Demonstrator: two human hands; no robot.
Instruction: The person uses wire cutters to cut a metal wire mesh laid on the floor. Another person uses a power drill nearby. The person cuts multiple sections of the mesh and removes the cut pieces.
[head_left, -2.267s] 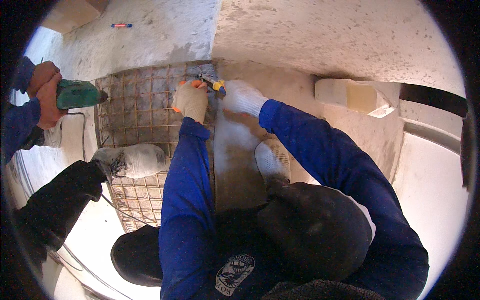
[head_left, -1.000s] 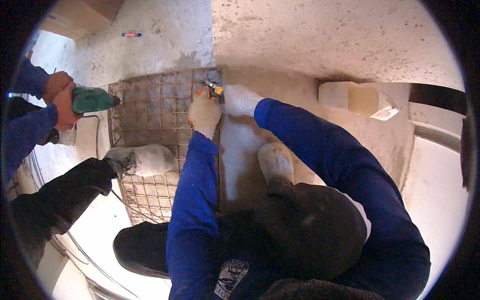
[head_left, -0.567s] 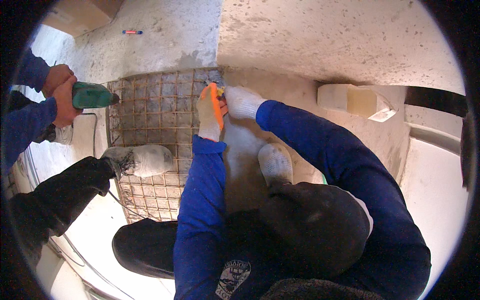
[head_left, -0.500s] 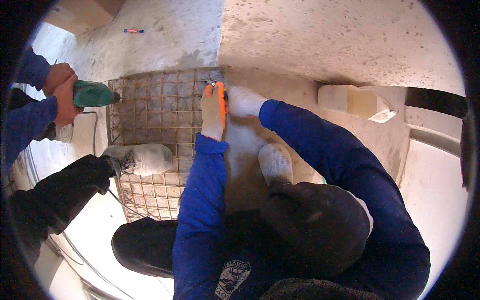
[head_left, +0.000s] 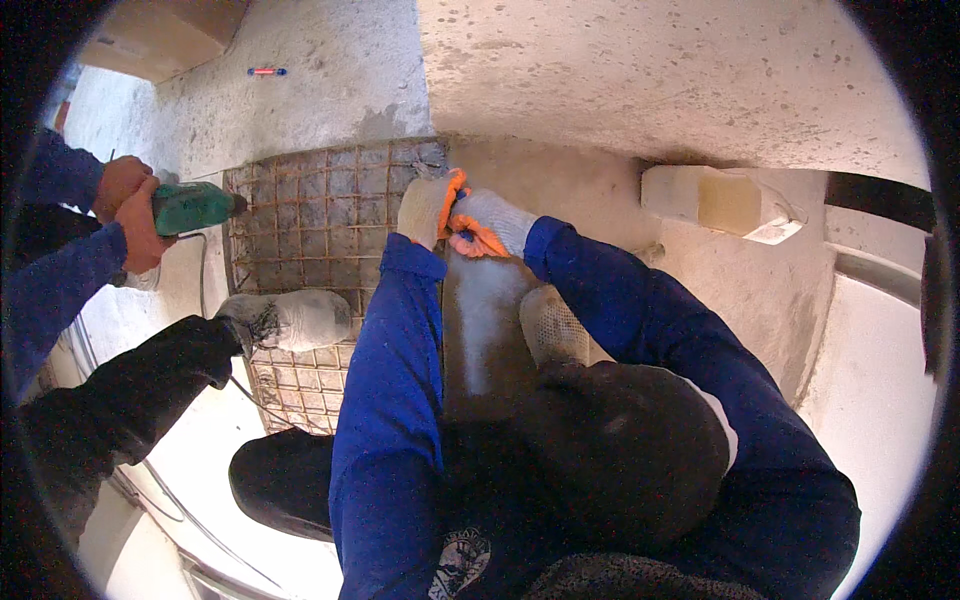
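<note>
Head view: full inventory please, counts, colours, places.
Wire mesh: 1, rusty, left of centre
Power tool: 1, green, left
Co-worker's hands: 2, blue sleeves, on it
Co-worker's shoe: 1, grey, over mesh
Stick: 1, red and blue, upper left
Box: 1, brown, top left
Cables: several, dark, left
Block: 1, pale and tan, right
Left hand: 1, gloved cream and orange, centre
Right hand: 1, gloved white and orange, centre
Own shoe: 1, whitish, centre
Own sleeves: 2, blue, lower
Own knees: 2, black, bottom

The mesh [head_left: 303, 206] has the drill [head_left: 190, 208] at its left edge, hands [head_left: 422, 207] at its right.
</note>
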